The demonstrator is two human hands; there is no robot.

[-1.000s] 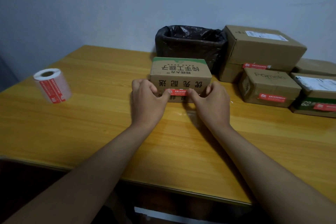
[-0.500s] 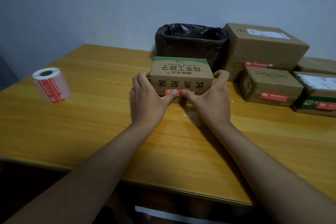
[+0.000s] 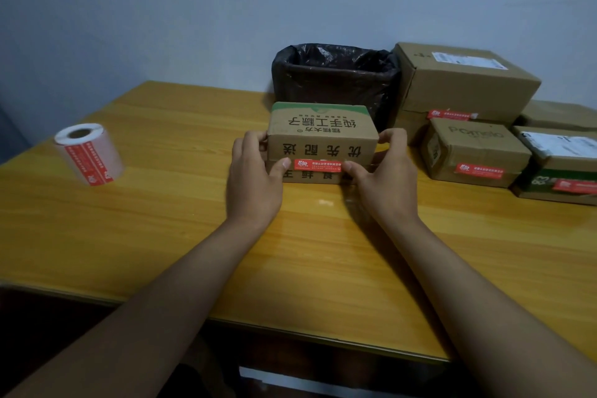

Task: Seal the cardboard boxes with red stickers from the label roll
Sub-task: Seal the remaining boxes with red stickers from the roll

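A small cardboard box (image 3: 323, 136) with black printed characters stands in the middle of the wooden table (image 3: 161, 236). A red sticker (image 3: 318, 165) lies across the seam on its near face. My left hand (image 3: 255, 181) grips the box's left end, thumb at the sticker's left tip. My right hand (image 3: 384, 178) grips the right end, thumb on the sticker's right tip. The label roll (image 3: 89, 152) with red stickers lies tilted far to the left, apart from both hands.
A bin lined with a black bag (image 3: 336, 81) stands right behind the box. Several cardboard boxes bearing red stickers (image 3: 468, 152) are stacked at the right, against the wall. The table's near edge runs below my forearms.
My thumbs have slid apart from the sticker's middle to its ends, uncovering it. The fingers of both hands now wrap the box's ends.
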